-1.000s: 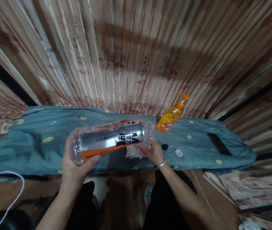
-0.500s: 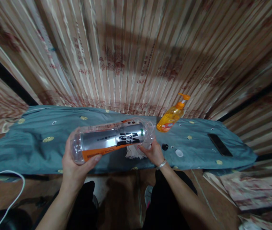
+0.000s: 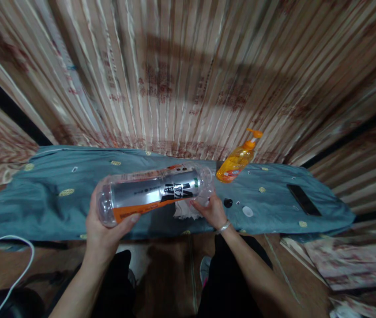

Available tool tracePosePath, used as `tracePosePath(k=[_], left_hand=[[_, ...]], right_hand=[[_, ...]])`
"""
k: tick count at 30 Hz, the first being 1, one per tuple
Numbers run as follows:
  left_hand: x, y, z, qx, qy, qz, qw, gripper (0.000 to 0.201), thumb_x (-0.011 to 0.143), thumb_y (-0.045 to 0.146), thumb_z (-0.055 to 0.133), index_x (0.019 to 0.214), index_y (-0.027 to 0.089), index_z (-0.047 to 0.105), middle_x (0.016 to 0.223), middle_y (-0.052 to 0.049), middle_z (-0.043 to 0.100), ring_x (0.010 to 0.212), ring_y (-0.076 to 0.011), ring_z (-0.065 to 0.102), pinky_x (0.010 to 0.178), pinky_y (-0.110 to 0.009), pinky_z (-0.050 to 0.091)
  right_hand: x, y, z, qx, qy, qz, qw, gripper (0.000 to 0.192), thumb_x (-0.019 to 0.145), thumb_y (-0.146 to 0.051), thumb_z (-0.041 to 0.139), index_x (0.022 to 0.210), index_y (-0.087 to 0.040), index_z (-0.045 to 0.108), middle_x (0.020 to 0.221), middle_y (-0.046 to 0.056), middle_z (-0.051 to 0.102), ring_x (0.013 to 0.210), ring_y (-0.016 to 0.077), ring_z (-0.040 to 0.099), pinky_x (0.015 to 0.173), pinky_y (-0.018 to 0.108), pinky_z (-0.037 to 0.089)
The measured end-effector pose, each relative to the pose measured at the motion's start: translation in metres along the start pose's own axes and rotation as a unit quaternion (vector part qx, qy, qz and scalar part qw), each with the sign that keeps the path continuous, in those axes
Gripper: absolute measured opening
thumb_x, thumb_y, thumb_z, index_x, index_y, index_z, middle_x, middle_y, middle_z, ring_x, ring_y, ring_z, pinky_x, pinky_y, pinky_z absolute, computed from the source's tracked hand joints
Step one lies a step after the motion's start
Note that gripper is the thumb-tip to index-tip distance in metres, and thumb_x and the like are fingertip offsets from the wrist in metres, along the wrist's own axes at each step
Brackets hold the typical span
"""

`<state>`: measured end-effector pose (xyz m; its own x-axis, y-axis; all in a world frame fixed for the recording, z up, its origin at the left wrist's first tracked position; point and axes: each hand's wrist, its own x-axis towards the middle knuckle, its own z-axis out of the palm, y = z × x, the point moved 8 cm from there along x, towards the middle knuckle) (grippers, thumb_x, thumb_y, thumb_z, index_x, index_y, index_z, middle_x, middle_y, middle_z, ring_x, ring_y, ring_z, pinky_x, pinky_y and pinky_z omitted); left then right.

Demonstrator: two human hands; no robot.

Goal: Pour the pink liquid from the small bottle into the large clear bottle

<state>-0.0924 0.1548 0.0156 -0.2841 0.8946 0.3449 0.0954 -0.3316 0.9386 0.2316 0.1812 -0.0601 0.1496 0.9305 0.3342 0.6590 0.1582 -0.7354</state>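
Note:
A large clear plastic bottle (image 3: 155, 192) with a silver and orange label lies almost level between my hands, above the cloth-covered table. My left hand (image 3: 103, 229) is wrapped round its base end, thumb along the near side. At the neck end, my right hand (image 3: 211, 210) grips it with thumb and fingers; part of those fingers is hidden behind the bottle. Beneath the bottle, a crumpled white tissue (image 3: 186, 210) shows on the cloth. A small black cap (image 3: 228, 203) rests just right of my right hand.
An orange pump bottle (image 3: 236, 163) stands at the table's back. A white round spot (image 3: 248, 212) lies near the cap, and a black phone (image 3: 303, 200) is farther right. Striped curtains (image 3: 188, 79) hang behind the blue-green tablecloth (image 3: 62, 212). A white cable (image 3: 25, 240) loops at lower left.

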Motion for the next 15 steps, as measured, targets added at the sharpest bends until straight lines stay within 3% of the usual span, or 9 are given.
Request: tracePosePath(k=[8, 15], left_hand=[[0.0014, 0.0039, 0.0006, -0.004, 0.017, 0.008, 1.0, 0.092, 0.051, 0.046, 0.091, 0.134, 0.025, 0.057, 0.14, -0.011, 0.057, 0.135, -0.044, 0.049, 0.118, -0.064, 0.031], [-0.0002, 0.0003, 0.0, -0.013, -0.004, 0.006, 1.0, 0.096, 0.054, 0.04, 0.091, 0.14, 0.025, 0.052, 0.146, -0.012, 0.054, 0.139, -0.0441, 0.046, 0.119, -0.066, 0.029]], right_hand=[[0.0, 0.0027, 0.0005, 0.002, -0.002, 0.008, 1.0, 0.089, 0.076, -0.051, 0.075, 0.147, -0.011, 0.039, 0.114, 0.016, 0.074, 0.096, 0.0342, 0.074, 0.084, 0.048, 0.061], [0.0002, 0.0026, 0.0, -0.004, 0.0, 0.011, 1.0, 0.089, 0.074, -0.048, 0.078, 0.147, -0.014, 0.04, 0.114, 0.014, 0.075, 0.095, 0.0312, 0.075, 0.084, 0.042, 0.06]])
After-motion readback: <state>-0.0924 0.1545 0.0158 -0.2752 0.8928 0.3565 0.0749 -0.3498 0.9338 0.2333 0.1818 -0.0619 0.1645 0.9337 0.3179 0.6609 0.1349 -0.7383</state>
